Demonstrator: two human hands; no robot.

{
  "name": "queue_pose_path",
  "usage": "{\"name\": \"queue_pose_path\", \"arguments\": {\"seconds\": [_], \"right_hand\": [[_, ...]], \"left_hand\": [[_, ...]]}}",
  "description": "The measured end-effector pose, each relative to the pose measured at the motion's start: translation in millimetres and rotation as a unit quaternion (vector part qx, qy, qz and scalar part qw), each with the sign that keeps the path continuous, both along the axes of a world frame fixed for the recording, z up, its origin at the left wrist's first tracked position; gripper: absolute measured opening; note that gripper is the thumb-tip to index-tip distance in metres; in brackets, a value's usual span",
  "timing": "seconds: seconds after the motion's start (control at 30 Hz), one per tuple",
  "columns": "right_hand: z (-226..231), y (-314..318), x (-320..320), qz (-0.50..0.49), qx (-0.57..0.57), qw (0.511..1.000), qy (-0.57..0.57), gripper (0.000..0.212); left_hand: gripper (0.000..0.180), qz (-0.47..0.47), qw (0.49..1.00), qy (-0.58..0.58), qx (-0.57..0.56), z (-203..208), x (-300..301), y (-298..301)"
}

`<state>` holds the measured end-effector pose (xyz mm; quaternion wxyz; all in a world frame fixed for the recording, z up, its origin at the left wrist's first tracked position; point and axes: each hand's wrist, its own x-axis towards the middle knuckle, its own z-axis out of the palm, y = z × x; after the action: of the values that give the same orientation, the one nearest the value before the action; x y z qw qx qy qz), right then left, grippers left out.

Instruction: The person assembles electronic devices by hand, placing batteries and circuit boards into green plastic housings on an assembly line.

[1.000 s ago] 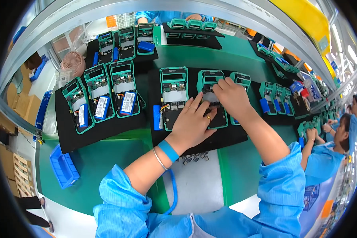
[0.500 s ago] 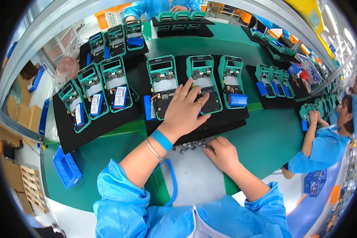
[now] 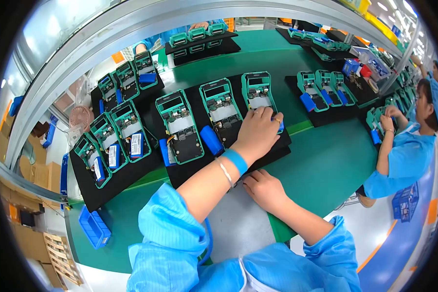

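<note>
Three green-framed device housings stand on a black foam mat [image 3: 283,146] in front of me. My left hand [image 3: 258,131] lies over the lower part of the right-hand housing [image 3: 258,89], fingers bent around a blue battery pack [image 3: 281,127] that is mostly hidden. The middle housing [image 3: 220,100] and left housing [image 3: 176,114] each have a blue battery pack at their left side, one [image 3: 211,140] by the middle one and another [image 3: 167,152] by the left. At the mat's front edge my right hand [image 3: 266,191] has its fingers closed; whatever they hold is hidden.
More mats with housings stand at left [image 3: 124,134], far left and right [image 3: 326,92]. A blue bin [image 3: 95,228] sits at the table's left edge. A coiled blue cable [image 3: 209,238] hangs below my left forearm. Co-workers sit across and at right [image 3: 404,151].
My left hand has moved right from the middle housing to the right-hand one and closed over its battery pack. My right hand remains by the mat's front edge. The view has shifted.
</note>
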<state>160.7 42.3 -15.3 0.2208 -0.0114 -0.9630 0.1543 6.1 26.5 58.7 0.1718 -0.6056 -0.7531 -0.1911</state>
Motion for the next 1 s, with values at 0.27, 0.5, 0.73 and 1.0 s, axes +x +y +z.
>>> {"name": "queue_pose_path", "arguments": {"seconds": [0.27, 0.5, 0.73, 1.0], "right_hand": [[5, 5, -19, 0.127, 0.188, 0.971, -0.079, 0.011], [11, -9, -29, 0.122, 0.173, 0.965, -0.156, 0.008], [75, 52, -28, 0.140, 0.092, 0.972, -0.166, 0.006], [95, 139, -71, 0.028, 0.043, 0.988, 0.146, 0.008]], "left_hand": [[0.043, 0.019, 0.970, -0.242, 0.025, 21, -23, 9], [0.045, 0.035, 0.984, -0.065, 0.165, -3, -26, -17], [0.050, 0.063, 0.997, -0.023, 0.035, -11, -56, -26], [0.051, 0.088, 0.996, 0.014, -0.025, -9, -47, -18]]}}
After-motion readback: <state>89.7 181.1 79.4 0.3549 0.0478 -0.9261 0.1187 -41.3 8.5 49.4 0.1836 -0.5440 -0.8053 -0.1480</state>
